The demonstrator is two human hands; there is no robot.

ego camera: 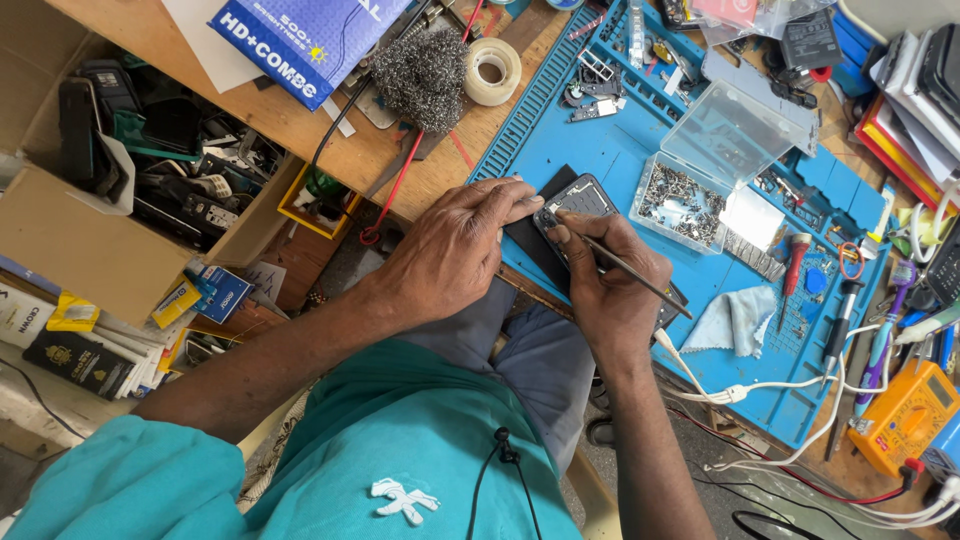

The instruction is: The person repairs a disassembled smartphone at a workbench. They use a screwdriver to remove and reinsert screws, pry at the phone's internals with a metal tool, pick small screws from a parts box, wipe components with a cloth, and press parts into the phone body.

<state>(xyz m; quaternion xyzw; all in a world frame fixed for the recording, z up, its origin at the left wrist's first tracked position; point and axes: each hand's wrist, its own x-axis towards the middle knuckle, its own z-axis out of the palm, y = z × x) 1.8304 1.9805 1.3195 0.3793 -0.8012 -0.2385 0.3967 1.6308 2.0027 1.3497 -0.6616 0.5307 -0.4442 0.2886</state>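
- One phone, dark, rectangular, back opened, lying on the blue mat just in front of me; it sits on a flat black panel.
- My left hand: fingers curled over the phone's near end, pressing it down and steadying it.
- My right hand: closed in a pen grip around one thin metal tool, its tip touching the phone's upper corner.
- One work mat, blue, rubbery, ribbed along one edge and moulded into small compartments at the far side.
- One clear plastic box, lid hinged open, filled with tiny metal screws and parts, just beside the phone.
- One pale blue cloth, crumpled and soft, on the mat near my right wrist.
- One red-handled screwdriver, beyond the cloth.
- One yellow multimeter, boxy, at the mat's far corner, red lead attached.
- One roll of tape, pale, ring-shaped, on the wooden bench.
- One wad of steel wool, grey and wiry, touching the tape roll.
- One blue printed carton, glossy, at the bench edge.
- One cardboard bin under the bench, heaped with dark old phones and parts.
- White cable, looping off the mat's near edge.
- Setting: cluttered repair bench, plain wood, worn.
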